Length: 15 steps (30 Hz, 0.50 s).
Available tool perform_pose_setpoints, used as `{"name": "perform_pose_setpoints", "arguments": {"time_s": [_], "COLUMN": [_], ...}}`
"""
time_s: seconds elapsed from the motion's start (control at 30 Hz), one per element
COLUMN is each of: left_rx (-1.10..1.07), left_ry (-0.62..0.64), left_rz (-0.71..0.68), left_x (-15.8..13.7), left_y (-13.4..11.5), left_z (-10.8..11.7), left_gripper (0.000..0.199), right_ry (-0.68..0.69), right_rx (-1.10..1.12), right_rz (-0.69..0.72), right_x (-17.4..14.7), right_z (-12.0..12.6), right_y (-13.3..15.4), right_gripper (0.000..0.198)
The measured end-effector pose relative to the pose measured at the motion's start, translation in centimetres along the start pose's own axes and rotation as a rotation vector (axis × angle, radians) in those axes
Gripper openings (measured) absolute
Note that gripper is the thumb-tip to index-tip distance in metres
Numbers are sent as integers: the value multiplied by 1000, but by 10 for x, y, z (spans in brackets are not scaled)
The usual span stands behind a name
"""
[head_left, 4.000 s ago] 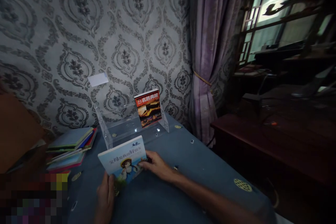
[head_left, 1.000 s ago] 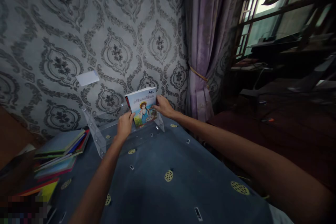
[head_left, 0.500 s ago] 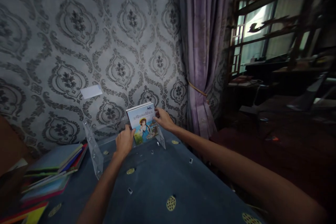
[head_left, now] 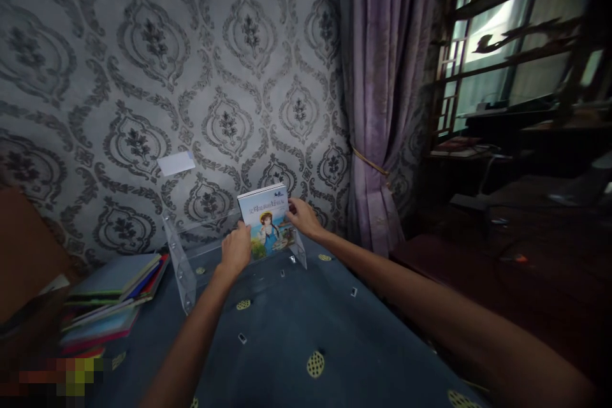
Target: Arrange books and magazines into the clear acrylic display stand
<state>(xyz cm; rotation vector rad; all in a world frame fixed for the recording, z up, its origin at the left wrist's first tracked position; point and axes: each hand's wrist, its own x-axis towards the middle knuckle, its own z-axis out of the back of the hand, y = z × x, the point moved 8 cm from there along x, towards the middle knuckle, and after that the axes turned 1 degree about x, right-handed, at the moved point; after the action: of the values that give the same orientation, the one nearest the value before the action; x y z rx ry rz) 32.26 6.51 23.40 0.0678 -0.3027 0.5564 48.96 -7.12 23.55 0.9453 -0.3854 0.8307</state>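
Observation:
A book point(head_left: 268, 220) with a drawn figure in a yellow hat on its cover stands upright, leaning slightly back, at the right end of a clear plastic rack point(head_left: 179, 261). My left hand point(head_left: 236, 247) grips the book's left edge, thumb toward the cover and fingers mostly hidden. On the other side, my right hand point(head_left: 304, 218) is closed on the upper right edge with bent fingers. The rack's right end panel point(head_left: 299, 250) is just below that hand. Whether the book's bottom touches the rack is hard to make out.
Several books point(head_left: 115, 277) lie in a loose pile left of the rack. A dark blue patterned cloth point(head_left: 277, 357) covers the table. Behind stand a patterned wall point(head_left: 205, 108) with a white card-like piece point(head_left: 176, 163) before it, and a purple curtain point(head_left: 375, 76). A brown box-like shape point(head_left: 29, 255) is far left.
My view has turned a little to the left, so everything sits further right in the picture. Both hands stay on the book, which keeps its place at the rack's right end.

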Motion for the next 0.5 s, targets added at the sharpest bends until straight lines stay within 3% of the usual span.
{"name": "perform_pose_setpoints", "arguments": {"time_s": [0.5], "left_rx": [61], "left_ry": [-5], "left_rz": [-65], "left_x": [-4], "left_y": [-1], "left_z": [8], "left_gripper": [40], "right_ry": [2], "right_rx": [65], "right_rz": [-58], "right_x": [-9], "right_z": [0], "right_y": [0], "right_gripper": [47]}}
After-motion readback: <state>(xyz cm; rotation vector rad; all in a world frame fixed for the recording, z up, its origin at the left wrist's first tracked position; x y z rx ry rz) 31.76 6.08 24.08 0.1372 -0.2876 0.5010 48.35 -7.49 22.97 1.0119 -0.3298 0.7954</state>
